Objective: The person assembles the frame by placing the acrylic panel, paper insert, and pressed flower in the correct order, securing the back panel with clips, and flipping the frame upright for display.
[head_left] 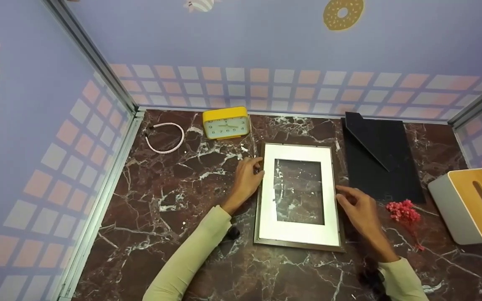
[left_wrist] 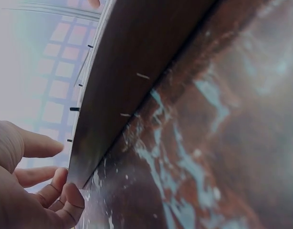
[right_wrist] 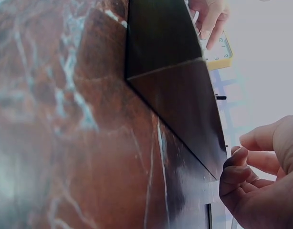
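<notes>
A picture frame (head_left: 299, 247) lies flat on the marble-patterned table, with a white mat (head_left: 299, 234) inside its rim. Dark marble shows through the mat's rectangular window. At the frame's left side, my left hand (head_left: 245, 179) touches the edge; in the left wrist view its thumb is stretched out and the other fingers are bent loosely beside the rim. My right hand (head_left: 360, 211) meets the opposite edge, index finger and thumb at the rim. Small black tabs stick up along the frame's edge (left_wrist: 113, 71) in both wrist views. Neither hand visibly grips the frame.
A black backing board (head_left: 385, 184) with a stand leg lies right of the frame. Near my right hand are a pink dried flower sprig (head_left: 404, 211) and a tissue box (head_left: 454, 213) with a wooden lid. A yellow clock (head_left: 226, 127) and a pale headband (head_left: 182, 133) are behind, near the wall.
</notes>
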Motion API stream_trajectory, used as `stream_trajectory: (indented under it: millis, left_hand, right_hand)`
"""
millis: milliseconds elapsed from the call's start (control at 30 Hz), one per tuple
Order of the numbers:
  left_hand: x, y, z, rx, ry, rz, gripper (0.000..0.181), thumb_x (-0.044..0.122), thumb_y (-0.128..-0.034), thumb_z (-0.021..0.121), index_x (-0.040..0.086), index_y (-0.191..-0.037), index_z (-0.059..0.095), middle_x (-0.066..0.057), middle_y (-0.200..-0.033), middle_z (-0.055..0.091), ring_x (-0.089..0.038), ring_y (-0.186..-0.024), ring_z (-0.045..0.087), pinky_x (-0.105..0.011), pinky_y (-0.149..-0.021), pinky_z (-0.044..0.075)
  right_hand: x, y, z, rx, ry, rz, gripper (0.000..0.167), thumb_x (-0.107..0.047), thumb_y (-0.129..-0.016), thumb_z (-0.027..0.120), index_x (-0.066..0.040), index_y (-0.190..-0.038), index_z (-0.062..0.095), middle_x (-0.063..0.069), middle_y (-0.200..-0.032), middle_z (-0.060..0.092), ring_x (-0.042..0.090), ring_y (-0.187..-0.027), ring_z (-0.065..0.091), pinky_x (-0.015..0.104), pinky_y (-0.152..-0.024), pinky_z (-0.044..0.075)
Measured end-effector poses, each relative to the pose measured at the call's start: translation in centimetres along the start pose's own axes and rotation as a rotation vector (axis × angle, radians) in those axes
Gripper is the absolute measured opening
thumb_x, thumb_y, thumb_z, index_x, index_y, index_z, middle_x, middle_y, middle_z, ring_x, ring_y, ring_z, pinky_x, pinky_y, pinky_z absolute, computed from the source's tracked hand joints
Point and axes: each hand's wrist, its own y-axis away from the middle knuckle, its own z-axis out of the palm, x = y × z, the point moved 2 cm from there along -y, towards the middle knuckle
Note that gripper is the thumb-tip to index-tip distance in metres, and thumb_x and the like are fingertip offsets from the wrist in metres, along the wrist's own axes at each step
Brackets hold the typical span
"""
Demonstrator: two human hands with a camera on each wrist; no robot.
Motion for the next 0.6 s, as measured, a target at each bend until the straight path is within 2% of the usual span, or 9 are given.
stream_trajectory:
  millis: [267, 500, 600]
  left_hand:
    - [-1.2, 0.3, -0.8, 0.021, 0.055, 0.036, 0.043, 0.004, -0.0962, 0.079, -0.003, -0.138, 0.073, -0.020, -0.127, 0.071, -0.039, -0.123, 0.063, -0.054, -0.113, 0.047]
    - [-3.9, 0.5, -0.1, 0.052, 0.121, 0.106, 0.047, 0.011, -0.0953, 0.081, 0.001, -0.140, 0.073, -0.016, -0.140, 0.070, -0.035, -0.133, 0.062, -0.051, -0.116, 0.049]
    - [-3.8, 0.7, -0.5, 0.030, 0.174, 0.106, 0.049, 0.010, -0.0955, 0.081, -0.001, -0.142, 0.071, -0.021, -0.145, 0.068, -0.039, -0.140, 0.059, -0.056, -0.120, 0.045]
  right_hand:
    - [0.5, -0.2, -1.1, 0.043, -0.031, 0.003, 0.023, 0.005, -0.099, 0.078, 0.004, -0.122, 0.082, 0.013, -0.087, 0.072, 0.001, -0.069, 0.058, 0.011, -0.059, 0.045]
    - [1.0, -0.7, -2.7, 0.097, -0.033, 0.014, 0.023, 0.006, -0.099, 0.077, 0.005, -0.122, 0.081, 0.021, -0.100, 0.077, -0.004, -0.079, 0.063, 0.007, -0.068, 0.048]
    - [1.2, -0.8, -3.5, 0.117, -0.020, 0.025, 0.022, 0.005, -0.100, 0.077, 0.005, -0.121, 0.081, 0.021, -0.102, 0.077, -0.004, -0.079, 0.062, 0.006, -0.069, 0.048]
